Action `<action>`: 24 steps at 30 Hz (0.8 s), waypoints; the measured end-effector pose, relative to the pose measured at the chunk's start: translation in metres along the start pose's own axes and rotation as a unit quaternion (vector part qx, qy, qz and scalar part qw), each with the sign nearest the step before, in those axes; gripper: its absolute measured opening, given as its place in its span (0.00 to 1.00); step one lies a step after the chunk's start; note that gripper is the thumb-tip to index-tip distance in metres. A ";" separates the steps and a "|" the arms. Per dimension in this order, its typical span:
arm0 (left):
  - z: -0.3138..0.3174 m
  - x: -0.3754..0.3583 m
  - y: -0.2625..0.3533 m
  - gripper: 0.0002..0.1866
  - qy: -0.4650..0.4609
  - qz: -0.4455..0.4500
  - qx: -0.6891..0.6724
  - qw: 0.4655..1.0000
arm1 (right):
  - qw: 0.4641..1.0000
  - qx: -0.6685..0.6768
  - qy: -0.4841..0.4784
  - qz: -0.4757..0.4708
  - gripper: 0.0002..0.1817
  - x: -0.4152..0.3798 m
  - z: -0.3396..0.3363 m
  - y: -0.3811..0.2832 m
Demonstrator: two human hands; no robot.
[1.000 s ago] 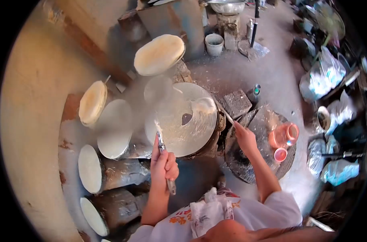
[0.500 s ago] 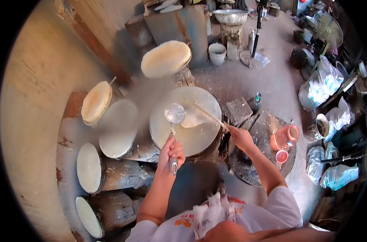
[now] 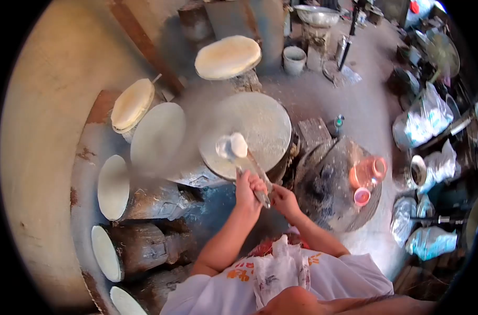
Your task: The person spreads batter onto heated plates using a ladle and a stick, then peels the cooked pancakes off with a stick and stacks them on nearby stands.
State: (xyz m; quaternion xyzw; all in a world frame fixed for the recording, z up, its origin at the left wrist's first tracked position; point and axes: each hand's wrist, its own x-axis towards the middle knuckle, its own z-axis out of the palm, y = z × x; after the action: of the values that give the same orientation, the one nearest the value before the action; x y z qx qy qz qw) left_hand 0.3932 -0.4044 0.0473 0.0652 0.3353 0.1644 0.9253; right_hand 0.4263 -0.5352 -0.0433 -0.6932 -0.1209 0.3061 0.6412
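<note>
Left fingers (image 3: pixel 258 183) wrapped round the handle of a metal ladle (image 3: pixel 225 147); its bowl is out beyond them, over the near part of a round pale griddle (image 3: pixel 268 118). Right fingers (image 3: pixel 277 195) closed in a narrow grip on a flat stick (image 3: pixel 259 170) that slants up past the left knuckles. Hands close together, just short of the griddle's near edge.

A whitish lump (image 3: pixel 239 144) sits ahead of the left fingers, at the stick's far end and beside the ladle bowl. Step in hand, as I judge it: ladle and stick brought together over the griddle, with the lump between or against them. From here, any move calls for a steady left grip and a stick kept clear of the left knuckles.

Right of the right fingers: dark round block (image 3: pixel 323 197), bearing an orange jar (image 3: pixel 366 172) and a small red cup (image 3: pixel 362 196).

Hard to read: haze (image 3: pixel 189 139) blurs the griddle's side beyond and left of the left fingers. The lump is perhaps soft batter; whether it touches the ladle, I cannot tell. Right fingertips and stick's near end are partly hidden.
</note>
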 end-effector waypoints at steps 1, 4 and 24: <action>-0.002 -0.003 0.002 0.10 -0.077 -0.081 -0.119 0.987 | 0.995 -0.070 -0.006 -0.068 0.16 0.005 -0.007 -0.009; 0.011 -0.004 0.002 0.17 -0.239 -0.194 -0.370 0.877 | 0.954 -0.203 0.014 -0.219 0.14 0.027 -0.045 -0.020; -0.241 -0.465 -0.126 0.24 -0.267 0.722 -0.341 0.540 | 0.446 -0.242 -0.835 -0.215 0.17 -0.222 0.351 0.046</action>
State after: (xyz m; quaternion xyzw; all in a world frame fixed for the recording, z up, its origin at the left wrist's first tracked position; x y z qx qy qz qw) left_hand -0.0642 -0.6818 0.1118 0.0054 -0.1691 0.8536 0.4926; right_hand 0.0388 -0.3803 -0.0249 -0.1824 -0.8122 0.5478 0.0833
